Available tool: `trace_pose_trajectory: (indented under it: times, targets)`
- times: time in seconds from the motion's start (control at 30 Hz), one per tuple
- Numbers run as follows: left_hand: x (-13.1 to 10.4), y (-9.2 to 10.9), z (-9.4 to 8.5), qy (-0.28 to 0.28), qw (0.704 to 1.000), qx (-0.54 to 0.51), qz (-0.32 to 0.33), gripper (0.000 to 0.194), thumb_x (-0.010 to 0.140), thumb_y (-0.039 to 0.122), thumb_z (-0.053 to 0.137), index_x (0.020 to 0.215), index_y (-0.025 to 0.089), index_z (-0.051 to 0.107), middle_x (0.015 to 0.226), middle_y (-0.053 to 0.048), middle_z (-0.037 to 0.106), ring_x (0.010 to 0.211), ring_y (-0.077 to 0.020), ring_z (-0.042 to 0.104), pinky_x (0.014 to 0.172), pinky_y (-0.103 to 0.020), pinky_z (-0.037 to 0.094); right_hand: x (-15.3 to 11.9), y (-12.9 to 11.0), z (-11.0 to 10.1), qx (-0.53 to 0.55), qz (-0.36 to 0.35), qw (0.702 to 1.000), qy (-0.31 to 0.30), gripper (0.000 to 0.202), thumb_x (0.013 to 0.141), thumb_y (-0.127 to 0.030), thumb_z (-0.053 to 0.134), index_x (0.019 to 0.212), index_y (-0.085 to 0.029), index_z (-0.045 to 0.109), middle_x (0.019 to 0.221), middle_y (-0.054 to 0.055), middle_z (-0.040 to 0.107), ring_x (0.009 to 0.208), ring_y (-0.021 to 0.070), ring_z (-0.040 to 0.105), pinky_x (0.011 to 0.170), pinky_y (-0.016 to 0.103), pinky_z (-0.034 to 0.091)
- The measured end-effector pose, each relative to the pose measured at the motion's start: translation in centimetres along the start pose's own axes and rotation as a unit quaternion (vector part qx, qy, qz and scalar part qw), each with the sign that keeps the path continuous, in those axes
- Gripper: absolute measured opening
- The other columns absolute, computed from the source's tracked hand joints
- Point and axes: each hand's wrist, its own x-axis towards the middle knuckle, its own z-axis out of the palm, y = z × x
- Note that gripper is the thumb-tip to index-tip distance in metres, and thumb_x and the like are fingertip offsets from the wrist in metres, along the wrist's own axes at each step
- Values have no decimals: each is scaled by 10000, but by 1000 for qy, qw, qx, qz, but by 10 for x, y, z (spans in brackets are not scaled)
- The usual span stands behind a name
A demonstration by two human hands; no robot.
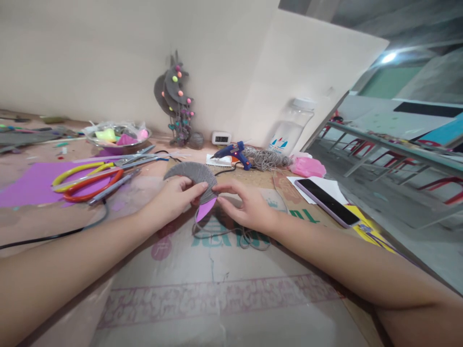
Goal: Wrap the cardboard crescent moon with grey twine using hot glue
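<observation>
At mid-frame I have the left hand (177,195) clamped on the grey yarn-wrapped crescent (193,172); the right hand (248,205) is at its edge beside the purple tip (205,210), grip unclear from here.

The left grip (179,196) and the right grip (249,206) are bare human hands with slim fingers (231,187). Both the left forearm (83,253) and the right forearm (333,253) are uncovered too, smooth, narrowing forward. A skin fold (427,306) creases the right one's upper end.
</observation>
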Motion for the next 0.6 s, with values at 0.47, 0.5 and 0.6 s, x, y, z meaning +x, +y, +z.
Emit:
trace_pose_trajectory:
  times: [0.47,0.5,0.6]
  targets:
    - [-7,10,0,-57,997,-36,-28,372,765,485,527,536,191,526,470,24,484,444,-127,446,418,-248,283,-1,-2,1,11,4,1000,-1,211,850,-239,502,1045,-195,568,995,29,672,922,133,637,822,257,482]
    - [-7,10,0,-61,997,-42,-32,375,769,482,523,530,193,516,455,30,466,425,-122,429,406,-246,268,-1,-2,2,13,3,1000,1,207,848,-234,505,1040,-194,570,993,27,672,922,130,638,823,253,483]
    - [-7,11,0,-58,997,-34,-24,379,764,450,542,497,193,461,437,49,406,400,-97,368,392,-236,235,-1,-1,3,21,-2,1000,12,192,835,-209,516,1016,-189,577,971,23,676,906,123,645,812,244,491]
